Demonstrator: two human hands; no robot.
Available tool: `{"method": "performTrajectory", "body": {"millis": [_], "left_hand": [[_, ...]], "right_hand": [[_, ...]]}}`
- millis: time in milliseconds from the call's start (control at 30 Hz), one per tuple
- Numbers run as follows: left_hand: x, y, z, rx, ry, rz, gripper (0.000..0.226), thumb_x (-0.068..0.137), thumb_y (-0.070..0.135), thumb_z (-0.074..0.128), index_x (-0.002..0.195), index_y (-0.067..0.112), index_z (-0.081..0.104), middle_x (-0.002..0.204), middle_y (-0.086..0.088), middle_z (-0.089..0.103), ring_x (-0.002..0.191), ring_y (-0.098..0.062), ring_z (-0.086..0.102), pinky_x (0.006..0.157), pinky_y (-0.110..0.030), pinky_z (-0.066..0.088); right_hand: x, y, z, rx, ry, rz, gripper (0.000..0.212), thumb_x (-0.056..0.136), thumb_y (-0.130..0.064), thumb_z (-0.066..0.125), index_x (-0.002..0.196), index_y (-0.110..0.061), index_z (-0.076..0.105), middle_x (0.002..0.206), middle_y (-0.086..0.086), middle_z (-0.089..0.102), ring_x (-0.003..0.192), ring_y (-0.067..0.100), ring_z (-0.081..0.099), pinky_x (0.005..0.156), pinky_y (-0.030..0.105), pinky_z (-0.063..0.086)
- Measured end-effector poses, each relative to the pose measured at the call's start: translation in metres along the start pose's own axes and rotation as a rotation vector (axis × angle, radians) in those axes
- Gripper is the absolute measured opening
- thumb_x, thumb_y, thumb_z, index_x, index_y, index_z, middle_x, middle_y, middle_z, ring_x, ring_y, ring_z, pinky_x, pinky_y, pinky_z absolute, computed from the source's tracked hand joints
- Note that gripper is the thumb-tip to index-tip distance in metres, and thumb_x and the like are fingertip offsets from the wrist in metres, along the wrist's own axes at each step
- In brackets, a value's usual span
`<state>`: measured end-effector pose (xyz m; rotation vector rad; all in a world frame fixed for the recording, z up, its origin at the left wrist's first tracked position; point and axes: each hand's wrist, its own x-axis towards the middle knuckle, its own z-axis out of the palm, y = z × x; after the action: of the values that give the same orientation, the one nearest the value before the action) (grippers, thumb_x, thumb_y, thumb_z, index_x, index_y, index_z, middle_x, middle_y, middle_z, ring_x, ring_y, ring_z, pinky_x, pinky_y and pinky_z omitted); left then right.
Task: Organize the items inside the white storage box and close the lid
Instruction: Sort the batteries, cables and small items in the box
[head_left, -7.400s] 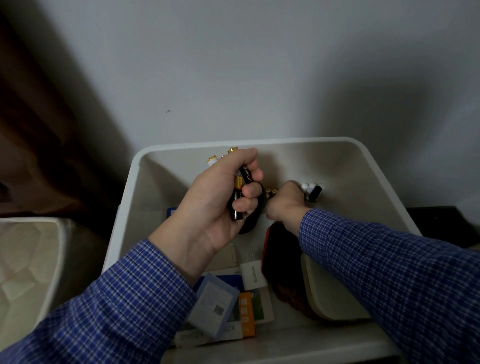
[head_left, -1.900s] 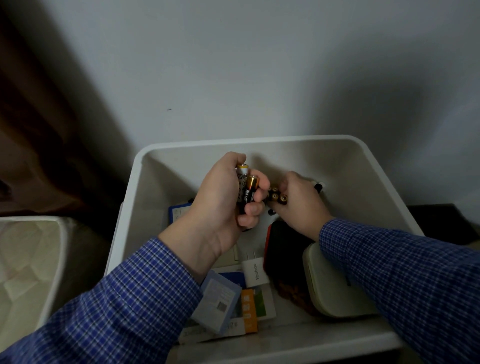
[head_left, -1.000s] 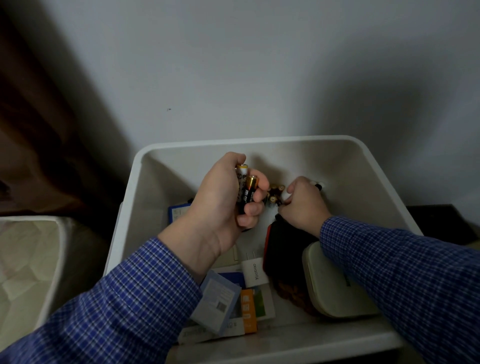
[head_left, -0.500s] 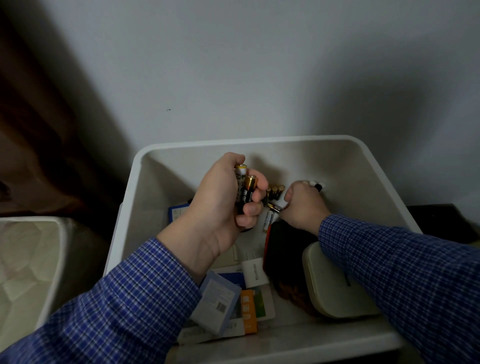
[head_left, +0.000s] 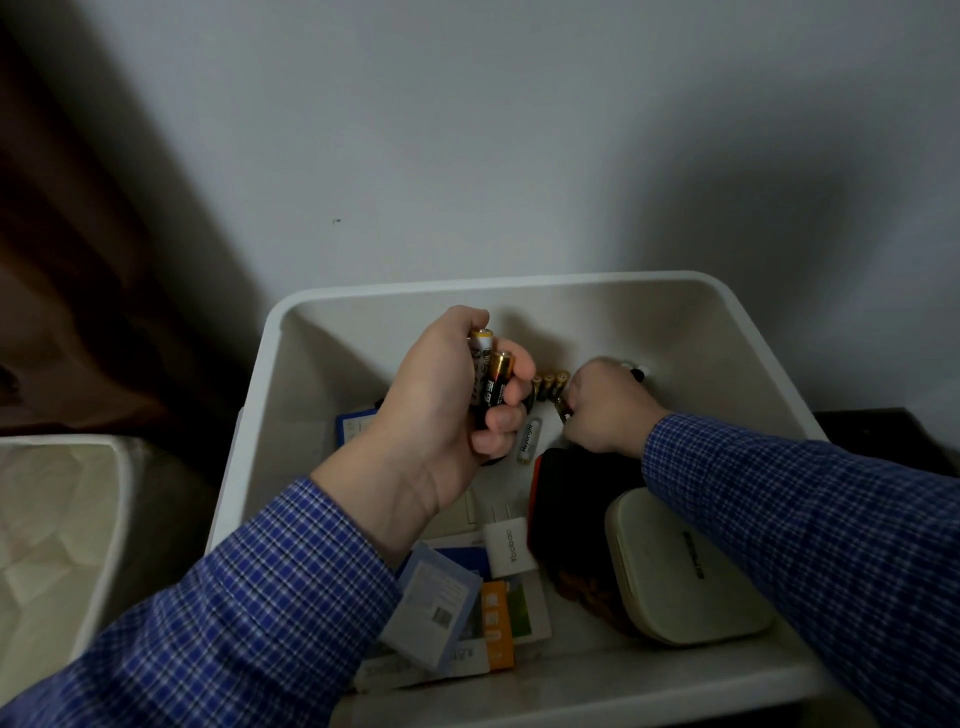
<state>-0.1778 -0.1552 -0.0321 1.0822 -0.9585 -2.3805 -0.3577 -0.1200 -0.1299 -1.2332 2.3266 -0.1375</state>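
The white storage box (head_left: 756, 353) stands open against the wall. My left hand (head_left: 441, 405) hovers over its middle, shut on a bundle of batteries (head_left: 491, 382), one white and one black with a gold tip. My right hand (head_left: 605, 408) is low at the back of the box, fingers pinched on a small dark battery (head_left: 562, 409). Three small batteries (head_left: 548, 382) stand upright just left of it. One white battery (head_left: 526, 441) lies flat on the floor between my hands.
Inside the box lie a cream oval case (head_left: 680, 566), a black pouch with a red edge (head_left: 571, 488), a white charger plug (head_left: 509, 548), a blue card (head_left: 358, 426) and several small packets (head_left: 467, 618). A quilted white thing (head_left: 52, 530) sits left of the box.
My right hand has dropped from near my left hand to the box floor at the back. A white battery now lies on the floor between the hands. My left hand keeps its bundle.
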Motion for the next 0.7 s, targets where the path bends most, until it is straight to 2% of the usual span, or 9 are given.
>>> {"method": "performTrajectory", "body": {"millis": [33, 100, 133, 200, 433, 567, 700], "left_hand": [[0.000, 0.000, 0.000, 0.000, 0.000, -0.001, 0.054, 0.098, 0.038, 0.032, 0.057, 0.009, 0.053, 0.054, -0.003, 0.037, 0.036, -0.012, 0.026, 0.035, -0.011, 0.016], [0.000, 0.000, 0.000, 0.003, 0.000, -0.002, 0.054, 0.098, 0.038, 0.032, 0.057, 0.009, 0.053, 0.054, -0.004, 0.037, 0.036, -0.012, 0.027, 0.035, -0.011, 0.016], [0.000, 0.000, 0.000, 0.006, 0.001, -0.001, 0.055, 0.098, 0.038, 0.032, 0.057, 0.009, 0.054, 0.054, -0.004, 0.037, 0.036, -0.012, 0.027, 0.036, -0.011, 0.015], [0.000, -0.001, 0.000, 0.011, 0.005, 0.001, 0.055, 0.098, 0.038, 0.032, 0.057, 0.009, 0.054, 0.055, -0.003, 0.037, 0.037, -0.012, 0.027, 0.036, -0.012, 0.015], [0.001, -0.001, 0.000, 0.012, -0.008, -0.003, 0.055, 0.098, 0.038, 0.031, 0.057, 0.009, 0.054, 0.054, -0.003, 0.037, 0.036, -0.012, 0.027, 0.036, -0.012, 0.015], [0.001, -0.001, 0.000, 0.008, -0.012, -0.003, 0.054, 0.098, 0.038, 0.032, 0.058, 0.009, 0.054, 0.054, -0.003, 0.038, 0.036, -0.012, 0.027, 0.034, -0.012, 0.017], [0.001, -0.001, 0.000, -0.001, -0.010, -0.009, 0.055, 0.098, 0.038, 0.032, 0.058, 0.008, 0.054, 0.055, -0.004, 0.038, 0.036, -0.012, 0.027, 0.035, -0.011, 0.018]], "right_hand": [[0.000, 0.000, 0.001, 0.018, 0.021, -0.006, 0.018, 0.077, 0.000, 0.069, 0.063, -0.006, 0.059, 0.066, 0.007, 0.059, 0.062, 0.019, 0.059, 0.050, 0.022, 0.043], [-0.001, 0.000, 0.004, 0.045, 0.077, -0.021, 0.007, 0.078, -0.003, 0.074, 0.074, 0.000, 0.068, 0.078, 0.011, 0.067, 0.075, 0.025, 0.067, 0.063, 0.031, 0.057], [-0.002, -0.001, 0.006, 0.060, 0.105, -0.024, 0.009, 0.078, -0.005, 0.076, 0.079, 0.001, 0.070, 0.083, 0.013, 0.069, 0.079, 0.027, 0.068, 0.070, 0.036, 0.060], [-0.002, -0.004, 0.009, 0.091, 0.147, -0.026, 0.015, 0.078, -0.009, 0.079, 0.083, 0.004, 0.073, 0.086, 0.016, 0.072, 0.082, 0.029, 0.069, 0.075, 0.041, 0.061], [0.000, -0.009, 0.012, 0.214, 0.154, 0.070, 0.020, 0.073, -0.013, 0.086, 0.084, -0.001, 0.074, 0.085, 0.012, 0.072, 0.082, 0.023, 0.069, 0.065, 0.025, 0.051], [0.000, -0.006, 0.012, 0.302, 0.093, 0.172, 0.026, 0.070, -0.011, 0.087, 0.090, -0.001, 0.074, 0.089, 0.013, 0.073, 0.087, 0.024, 0.071, 0.073, 0.029, 0.058], [0.002, -0.006, 0.015, 0.366, 0.112, 0.221, 0.032, 0.073, -0.015, 0.086, 0.098, -0.002, 0.072, 0.097, 0.013, 0.072, 0.093, 0.026, 0.070, 0.077, 0.029, 0.058]]}}
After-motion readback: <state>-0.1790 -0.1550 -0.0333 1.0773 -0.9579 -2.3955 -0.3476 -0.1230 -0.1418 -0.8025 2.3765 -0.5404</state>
